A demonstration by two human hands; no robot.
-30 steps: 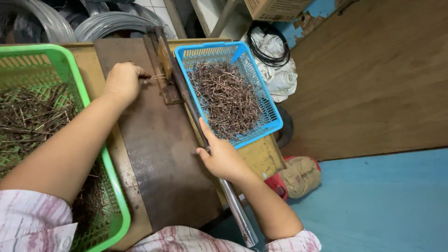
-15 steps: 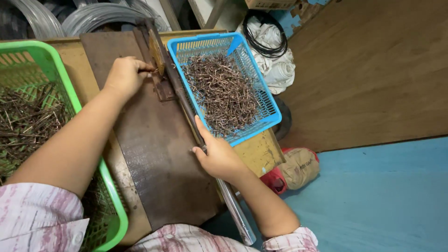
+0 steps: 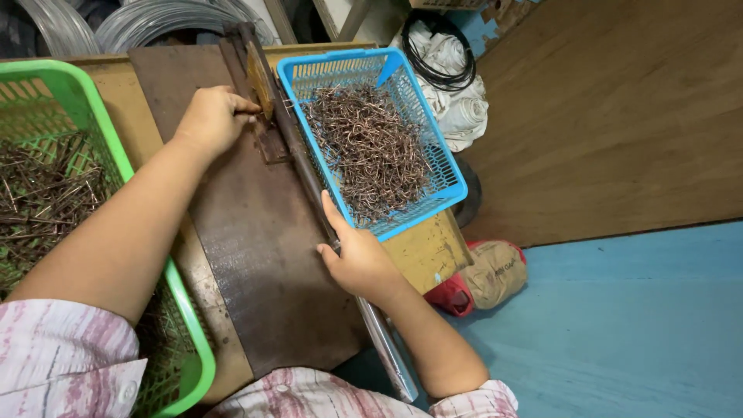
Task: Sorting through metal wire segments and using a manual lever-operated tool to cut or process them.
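A bright blue plastic mesh basket, a green plastic mesh basket, a brown rusty metal plate, pink-and-white streaked sleeves

Your single head camera looks steeply down from close above at the workbench and blue floor.

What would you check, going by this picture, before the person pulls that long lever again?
1. Right hand on the lever bar: ok, fingers wrap it beside the blue basket.
2. Left hand away from the pivot end of the lever: not ok, its fingertips sit right at the metal block there.
3. Piece held in the left hand: cannot tell, the fingers hide it.
4. Blue basket placed to catch pieces: ok, it lies against the lever with a heap of short wire pieces inside.
5. Green basket within reach: ok, it is beside the left arm.
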